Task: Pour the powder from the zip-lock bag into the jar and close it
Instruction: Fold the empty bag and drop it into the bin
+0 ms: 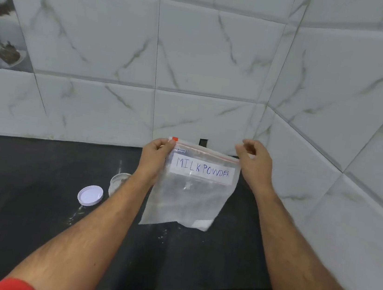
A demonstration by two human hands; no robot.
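A clear zip-lock bag (189, 193) labelled "MILK POWDER" hangs upright above the dark counter. It looks nearly empty, with a small white clump in its lower right corner. My left hand (156, 156) pinches the bag's top left corner by the red zip strip. My right hand (255, 163) hovers at the top right corner with its fingers curled and apart, and I cannot tell whether it touches the bag. A small clear jar (117, 180) stands open on the counter, partly hidden behind my left forearm. Its white lid (90, 195) lies to the jar's left.
The black counter (20, 195) meets marble-look tiled walls (208, 62) behind and on the right, forming a corner. White powder specks are scattered on the counter near the lid and below the bag. The counter's front edge runs along the bottom right.
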